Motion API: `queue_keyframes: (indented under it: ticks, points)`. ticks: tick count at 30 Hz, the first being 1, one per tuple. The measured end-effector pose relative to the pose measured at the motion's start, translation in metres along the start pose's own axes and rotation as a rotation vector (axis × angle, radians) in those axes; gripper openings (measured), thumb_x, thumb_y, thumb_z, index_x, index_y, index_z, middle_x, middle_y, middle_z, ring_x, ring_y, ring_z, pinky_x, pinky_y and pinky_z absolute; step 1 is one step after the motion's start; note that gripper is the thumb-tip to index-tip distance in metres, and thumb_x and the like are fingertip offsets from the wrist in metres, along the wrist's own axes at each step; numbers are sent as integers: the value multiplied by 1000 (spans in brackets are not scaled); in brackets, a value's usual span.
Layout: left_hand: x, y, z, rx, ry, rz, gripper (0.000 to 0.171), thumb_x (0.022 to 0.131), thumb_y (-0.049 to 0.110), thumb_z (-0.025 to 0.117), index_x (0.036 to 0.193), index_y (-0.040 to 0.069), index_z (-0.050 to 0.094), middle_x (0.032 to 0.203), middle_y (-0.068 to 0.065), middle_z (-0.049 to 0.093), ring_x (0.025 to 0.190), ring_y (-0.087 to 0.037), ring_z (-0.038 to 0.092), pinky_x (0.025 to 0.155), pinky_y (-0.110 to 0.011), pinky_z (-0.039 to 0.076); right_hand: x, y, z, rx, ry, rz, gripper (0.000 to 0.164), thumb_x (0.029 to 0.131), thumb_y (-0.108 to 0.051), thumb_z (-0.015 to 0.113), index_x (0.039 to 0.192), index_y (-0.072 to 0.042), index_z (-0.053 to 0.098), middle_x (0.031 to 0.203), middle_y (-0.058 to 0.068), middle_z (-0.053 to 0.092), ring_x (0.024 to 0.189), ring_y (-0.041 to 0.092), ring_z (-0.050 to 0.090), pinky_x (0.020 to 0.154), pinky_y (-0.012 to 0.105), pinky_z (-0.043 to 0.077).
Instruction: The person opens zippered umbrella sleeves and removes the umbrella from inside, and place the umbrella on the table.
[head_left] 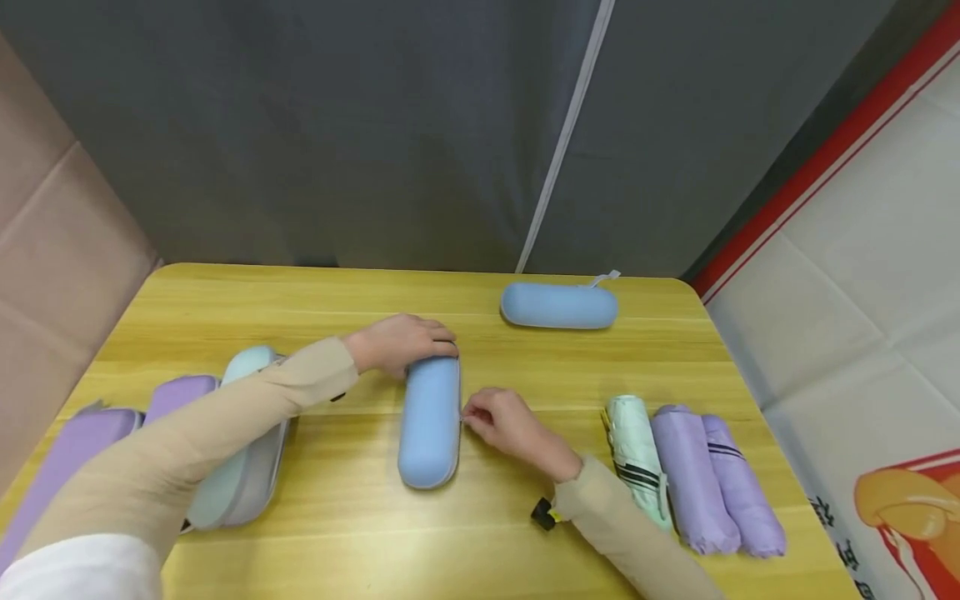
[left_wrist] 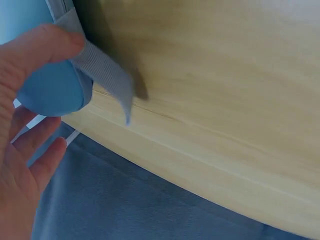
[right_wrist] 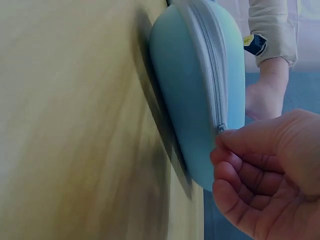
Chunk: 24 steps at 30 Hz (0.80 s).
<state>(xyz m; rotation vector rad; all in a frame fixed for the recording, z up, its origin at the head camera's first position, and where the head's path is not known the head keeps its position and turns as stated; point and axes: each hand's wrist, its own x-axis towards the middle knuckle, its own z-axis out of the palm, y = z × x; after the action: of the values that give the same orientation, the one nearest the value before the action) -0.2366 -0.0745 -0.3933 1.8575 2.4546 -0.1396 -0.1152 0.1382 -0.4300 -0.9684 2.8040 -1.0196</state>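
A light blue zippered hard case lies lengthwise on the table in front of me. My left hand holds its far end. In the left wrist view the thumb presses on a grey fabric strap at the case's end, with the other fingers spread around the far side. My right hand is at the case's right side. The right wrist view shows its thumb and index finger pinching the small zipper pull on the grey zipper, which runs along the case's side and looks closed where visible.
Another blue case lies near the table's back edge. To the left, behind my left arm, are a mint-and-grey case and purple cases. At right lie a folded mint umbrella and folded purple umbrellas.
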Motion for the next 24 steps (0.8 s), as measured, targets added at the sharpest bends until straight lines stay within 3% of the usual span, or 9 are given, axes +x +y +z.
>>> queue_keyframes:
  ticks: [10,16,24]
  points:
    - [-21,4,7,-157,66,-117,76,56,18,85,124,5,53,123,-11,56,110,-27,54,91,-43,47,-27,0,-13,28,-50,2,4,86,-4,66,84,-4,69,77,0,64,68,6,53,61,18,47]
    - [-27,5,9,-154,79,-162,73,53,28,86,116,6,56,111,-8,59,97,-21,58,81,-39,50,-45,3,-16,13,-52,-3,4,84,-2,67,84,-5,69,79,1,65,70,5,54,62,17,47]
    - [-36,15,10,-115,84,-233,67,51,38,85,104,7,59,95,-3,61,82,-18,60,72,-34,52,-63,8,-16,27,28,26,6,81,1,69,79,-5,68,76,0,63,67,4,52,58,17,46]
